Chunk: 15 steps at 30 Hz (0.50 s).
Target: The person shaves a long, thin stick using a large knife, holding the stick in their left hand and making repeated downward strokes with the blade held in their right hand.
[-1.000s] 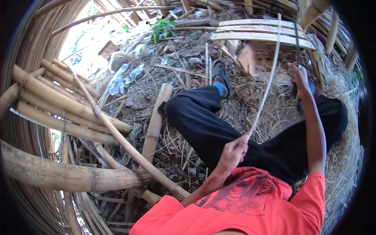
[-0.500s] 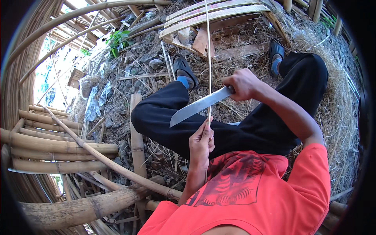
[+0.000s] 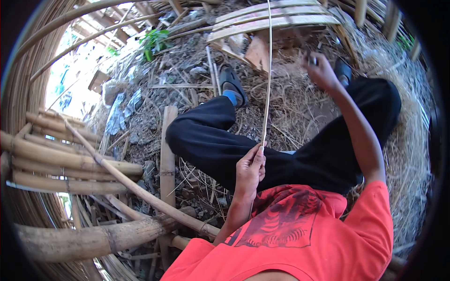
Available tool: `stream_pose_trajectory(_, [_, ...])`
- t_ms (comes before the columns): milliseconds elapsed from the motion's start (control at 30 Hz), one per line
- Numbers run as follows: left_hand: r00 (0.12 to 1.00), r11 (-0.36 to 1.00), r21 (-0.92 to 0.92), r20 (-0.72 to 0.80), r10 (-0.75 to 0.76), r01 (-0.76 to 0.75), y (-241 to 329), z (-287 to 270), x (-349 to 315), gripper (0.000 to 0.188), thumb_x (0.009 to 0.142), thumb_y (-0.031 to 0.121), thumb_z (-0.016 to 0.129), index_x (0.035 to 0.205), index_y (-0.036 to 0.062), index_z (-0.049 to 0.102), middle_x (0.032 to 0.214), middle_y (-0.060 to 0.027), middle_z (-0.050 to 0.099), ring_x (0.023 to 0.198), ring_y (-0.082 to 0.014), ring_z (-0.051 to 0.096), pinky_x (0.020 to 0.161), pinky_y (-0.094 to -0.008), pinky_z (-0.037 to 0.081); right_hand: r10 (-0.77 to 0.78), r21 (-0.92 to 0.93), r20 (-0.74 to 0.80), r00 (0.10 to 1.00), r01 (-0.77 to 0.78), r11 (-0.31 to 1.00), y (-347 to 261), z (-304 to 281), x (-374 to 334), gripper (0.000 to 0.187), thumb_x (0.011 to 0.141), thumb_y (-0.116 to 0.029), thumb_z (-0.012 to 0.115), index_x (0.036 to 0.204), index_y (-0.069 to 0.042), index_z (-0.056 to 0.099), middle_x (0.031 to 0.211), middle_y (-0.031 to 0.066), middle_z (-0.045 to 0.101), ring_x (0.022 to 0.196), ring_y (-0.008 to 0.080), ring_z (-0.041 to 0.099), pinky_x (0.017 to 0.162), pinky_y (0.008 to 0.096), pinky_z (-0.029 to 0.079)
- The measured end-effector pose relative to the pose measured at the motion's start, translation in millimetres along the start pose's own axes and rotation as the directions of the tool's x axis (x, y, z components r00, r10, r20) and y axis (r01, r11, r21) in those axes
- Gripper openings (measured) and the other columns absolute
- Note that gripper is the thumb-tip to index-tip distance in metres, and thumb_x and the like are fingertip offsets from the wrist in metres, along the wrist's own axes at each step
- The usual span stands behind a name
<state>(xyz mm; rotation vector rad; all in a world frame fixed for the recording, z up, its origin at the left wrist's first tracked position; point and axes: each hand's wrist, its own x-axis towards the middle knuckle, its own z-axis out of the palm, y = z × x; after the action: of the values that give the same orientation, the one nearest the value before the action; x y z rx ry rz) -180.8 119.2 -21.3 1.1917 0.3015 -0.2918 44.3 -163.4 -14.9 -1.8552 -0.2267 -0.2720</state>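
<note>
Your right hand [image 3: 323,74], wrapped round the knife [image 3: 312,60], has swung away from the strip [image 3: 268,84], which it no longer crosses; your left hand [image 3: 250,171] pinches the strip above your trousers [image 3: 202,129]

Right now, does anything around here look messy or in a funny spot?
Yes, a bit. Crumpled sheets, probably plastic, lie on the rough ground at left, looking like litter. Pale stringy scraps are strewn untidily at right. The thin strip in the left hand shows no obvious damage.
</note>
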Motion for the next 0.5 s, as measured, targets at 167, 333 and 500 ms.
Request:
stream_pose_trajectory(167, [0.999,1.000,-0.012,-0.025,-0.027,0.026,1.2,-4.4,7.9,0.032,0.101,0.023,0.057,0.129,0.0079,0.061,0.073,0.0059,0.047,0.050,0.0010,0.035,0.042,-0.0161,0.026,-0.093,-0.568,0.544,0.834,0.448,0.691,-48.7,30.4,-75.2,0.018,0.065,-0.021,0.071,0.079,-0.011,0.064,0.064,0.0113,0.062,0.061,0.0349,0.062,0.058,0.0469,0.048])
stream_pose_trajectory(333, [0.992,0.984,0.145,-0.069,0.109,-0.098,-6.8,-0.5,0.7,0.033,0.102,0.022,0.057,0.130,0.0063,0.060,0.073,0.0071,0.046,0.051,0.0024,0.035,0.042,-0.0155,0.025,-0.042,-0.586,0.600,0.799,0.475,0.657,-39.9,52.5,-75.9,0.014,0.060,-0.021,0.067,0.070,-0.012,0.062,0.059,0.0112,0.062,0.059,0.0351,0.064,0.057,0.0472,0.050])
stream_pose_trajectory(500, [0.971,0.952,0.244,-0.107,0.216,-0.185,-13.0,-6.1,6.1,0.034,0.101,0.019,0.058,0.130,0.0025,0.059,0.072,0.0072,0.046,0.052,0.0015,0.037,0.043,-0.0162,0.028,0.016,-0.677,0.561,0.828,0.448,0.584,-32.6,54.7,-56.1,0.011,0.063,-0.021,0.065,0.070,-0.013,0.066,0.059,0.0125,0.062,0.059,0.0347,0.065,0.060,0.0455,0.053])
